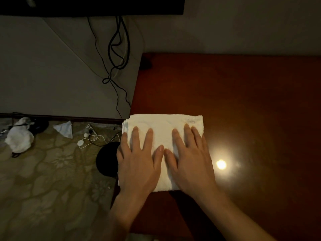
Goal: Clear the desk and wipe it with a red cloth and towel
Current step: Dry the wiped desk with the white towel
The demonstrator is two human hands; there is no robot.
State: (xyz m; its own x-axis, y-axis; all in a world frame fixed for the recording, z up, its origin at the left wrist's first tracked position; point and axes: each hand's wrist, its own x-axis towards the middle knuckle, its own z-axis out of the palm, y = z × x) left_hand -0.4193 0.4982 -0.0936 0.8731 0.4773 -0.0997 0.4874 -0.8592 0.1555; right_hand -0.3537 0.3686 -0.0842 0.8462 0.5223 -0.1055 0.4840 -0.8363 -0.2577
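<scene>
White towel [161, 136] lies folded at the desk's [243, 101] left edge, toward nine o'clock. We press it with our left hand [139, 160] and right hand [191, 159], fingers flat, side by side.

Soft white terry towel [161, 134], nubby and matt, under both palms. Glossy reddish wood desk [243, 101] just right of the right hand [191, 159], mirror-shiny.

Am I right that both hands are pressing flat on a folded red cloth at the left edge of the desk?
Not quite. The head view shows the left hand and right hand pressing flat on a folded white towel, not a red cloth. It does lie at the left edge of the desk.
</scene>
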